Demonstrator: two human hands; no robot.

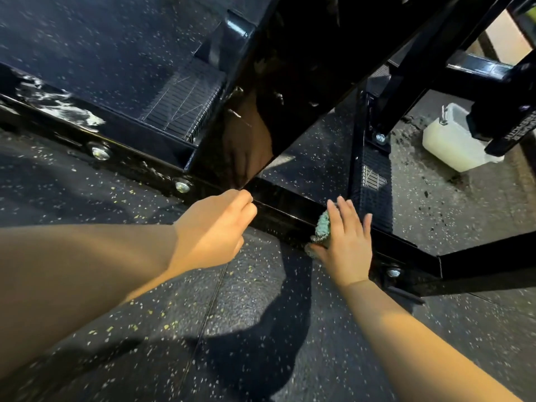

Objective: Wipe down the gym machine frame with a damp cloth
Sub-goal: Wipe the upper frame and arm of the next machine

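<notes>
Soapy white suds (58, 107) streak the far-left end of the black gym machine frame (278, 206), whose low base rail runs diagonally across a speckled rubber floor (203, 314) and carries two silver bolts (100, 152). Near the middle, the person's left hand (214, 227) is curled into a loose fist with nothing visible in it, its knuckles against the near edge of the rail. Just above it, a glossy black upright panel (261, 82) mirrors a hand in its surface. Further right, the right hand (345, 245) lies flat with fingers straight and spread, pressing a crumpled green cloth (323, 227) onto the top of the rail. At far right, a white plastic container (452, 143) stands on the floor behind the machine, partly hidden by a black bar.
</notes>
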